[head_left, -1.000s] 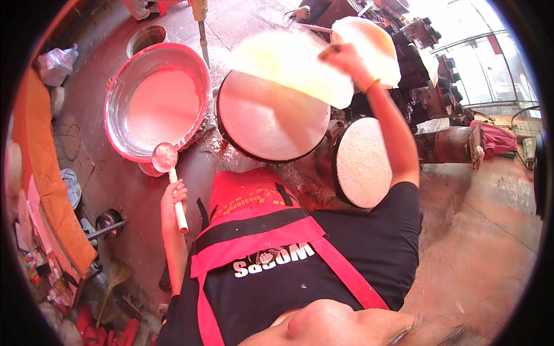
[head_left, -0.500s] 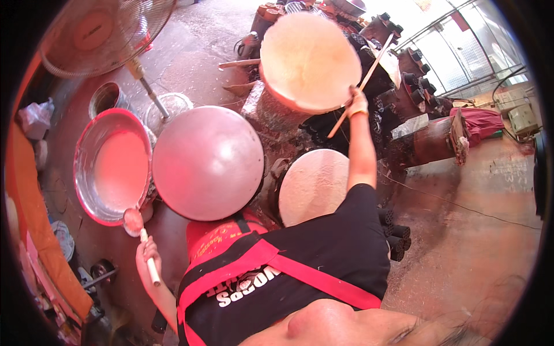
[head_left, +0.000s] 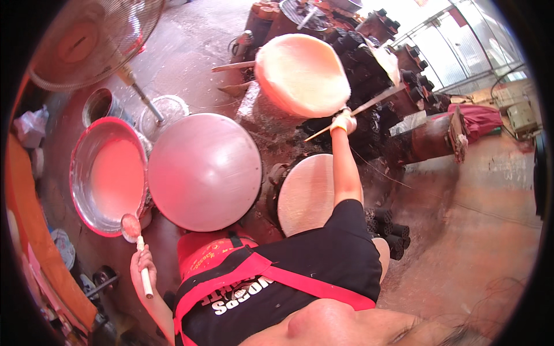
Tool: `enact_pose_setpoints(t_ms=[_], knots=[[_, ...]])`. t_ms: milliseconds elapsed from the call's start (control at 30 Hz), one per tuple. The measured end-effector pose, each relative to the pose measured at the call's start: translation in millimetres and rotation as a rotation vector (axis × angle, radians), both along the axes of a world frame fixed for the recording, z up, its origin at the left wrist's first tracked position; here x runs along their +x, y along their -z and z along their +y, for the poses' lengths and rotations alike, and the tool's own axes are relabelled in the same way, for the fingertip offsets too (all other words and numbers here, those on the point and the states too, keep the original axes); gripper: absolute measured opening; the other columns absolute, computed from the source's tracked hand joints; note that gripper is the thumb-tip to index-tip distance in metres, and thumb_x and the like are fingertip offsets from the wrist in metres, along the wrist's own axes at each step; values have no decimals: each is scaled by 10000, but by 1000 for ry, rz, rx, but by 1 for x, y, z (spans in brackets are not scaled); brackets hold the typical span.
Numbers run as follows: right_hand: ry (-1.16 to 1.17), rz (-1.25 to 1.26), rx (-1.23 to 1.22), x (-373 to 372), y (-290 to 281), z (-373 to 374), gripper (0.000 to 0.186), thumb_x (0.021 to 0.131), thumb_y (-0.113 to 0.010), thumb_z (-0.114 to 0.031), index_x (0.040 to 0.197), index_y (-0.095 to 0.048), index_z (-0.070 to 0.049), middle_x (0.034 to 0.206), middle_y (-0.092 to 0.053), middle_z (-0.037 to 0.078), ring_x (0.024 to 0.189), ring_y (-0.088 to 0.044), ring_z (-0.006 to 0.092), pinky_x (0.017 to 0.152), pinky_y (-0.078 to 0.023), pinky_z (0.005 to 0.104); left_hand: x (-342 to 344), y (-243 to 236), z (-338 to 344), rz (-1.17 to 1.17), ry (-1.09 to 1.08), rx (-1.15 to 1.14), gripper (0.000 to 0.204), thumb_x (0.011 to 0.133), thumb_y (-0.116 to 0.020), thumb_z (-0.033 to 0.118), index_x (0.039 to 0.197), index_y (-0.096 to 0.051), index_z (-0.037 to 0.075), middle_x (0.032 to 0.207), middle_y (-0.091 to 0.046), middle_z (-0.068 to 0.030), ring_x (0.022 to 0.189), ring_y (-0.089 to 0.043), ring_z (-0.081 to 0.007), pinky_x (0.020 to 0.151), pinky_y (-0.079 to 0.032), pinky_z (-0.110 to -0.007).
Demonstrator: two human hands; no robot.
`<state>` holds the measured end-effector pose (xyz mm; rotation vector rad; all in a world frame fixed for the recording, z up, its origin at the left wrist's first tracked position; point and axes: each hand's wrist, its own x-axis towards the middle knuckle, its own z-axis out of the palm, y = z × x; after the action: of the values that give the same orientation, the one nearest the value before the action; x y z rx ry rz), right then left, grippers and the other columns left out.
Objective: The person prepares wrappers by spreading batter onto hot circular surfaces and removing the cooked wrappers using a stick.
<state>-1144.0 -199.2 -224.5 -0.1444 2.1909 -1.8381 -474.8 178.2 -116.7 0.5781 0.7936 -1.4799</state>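
Note:
In my left hand [head_left: 142, 266] is the pale handle of a ladle [head_left: 131, 225], its bowl at the near rim of a red-rimmed metal basin [head_left: 108, 226]. Pink-looking batter [head_left: 118, 177] fills the basin's bottom. My right hand [head_left: 344, 122], arm stretched forward, is closed round a long thin wooden stick [head_left: 369, 104]. Just beyond that hand lies a big pale round sheet [head_left: 303, 75] on a raised stand; whether they touch I cannot tell. A smooth domed metal griddle [head_left: 205, 172] shows bare in front of me. Right of it, a second griddle carries a pale coating [head_left: 306, 196], partly hidden by my arm.
A stand fan [head_left: 75, 43] rises at the far left, beside a metal bucket [head_left: 103, 106]. Black honeycomb coal briquettes [head_left: 392, 233] stand near my right side, with more piled at the back right. A rusty cylinder [head_left: 424, 140] lies to the right.
My right hand has moved a little nearer and left, and the stick has swung flatter. The pale round sheet looks smaller and lower at its far edge. The ladle stays by the basin rim.

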Motion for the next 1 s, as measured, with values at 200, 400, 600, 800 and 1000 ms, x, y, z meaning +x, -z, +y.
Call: enact_pose_setpoints(t_ms=[200, 400, 600, 800, 1000], knots=[[-923, -390, -451, 183, -41, 92, 302, 953, -445, -254, 1205, -525, -107, 655, -498, -1, 428, -402, 81, 370, -335, 217, 82, 24, 2, -129, 19, -54, 289, 945, -443, 60, 1155, -368, -123, 713, -402, -35, 489, -364, -64, 413, -338, -182], [-1676, -378, 613, 475, -132, 134, 440, 964, -459, -304, 1371, -395, -151, 704, -550, 20, 441, -439, 80, 372, -341, 206, 235, 100, -43, -507, 196, 102, 89, 871, -496, 31, 859, -414, 0, 697, -429, -23, 494, -400, -47, 409, -343, -157], [-1708, -466, 946, 623, -90, 92, 487, 946, -474, -268, 1405, -353, -159, 698, -538, 34, 447, -442, 93, 384, -337, 222, 344, 202, -105, -660, 275, 301, 80, 832, -479, 38, 776, -426, 19, 634, -424, -14, 446, -394, -74, 398, -338, -200], [-1968, -57, 988, 727, -44, 21, 417, 948, -448, -227, 1357, -447, -145, 617, -502, -7, 386, -394, 62, 340, -300, 215, 345, 224, -117, -637, 87, 118, 58, 856, -465, 72, 821, -430, 41, 680, -467, -54, 518, -444, -104, 435, -389, -257], [-2672, 760, 753, 841, -19, -43, 481, 892, -473, -131, 1369, -420, -109, 620, -549, 90, 487, -528, 175, 469, -431, 328, 311, 317, -143, -250, -239, 277, 141, 855, -310, 63, 913, -435, 31, 726, -475, -63, 548, -434, -146, 512, -427, -286]])
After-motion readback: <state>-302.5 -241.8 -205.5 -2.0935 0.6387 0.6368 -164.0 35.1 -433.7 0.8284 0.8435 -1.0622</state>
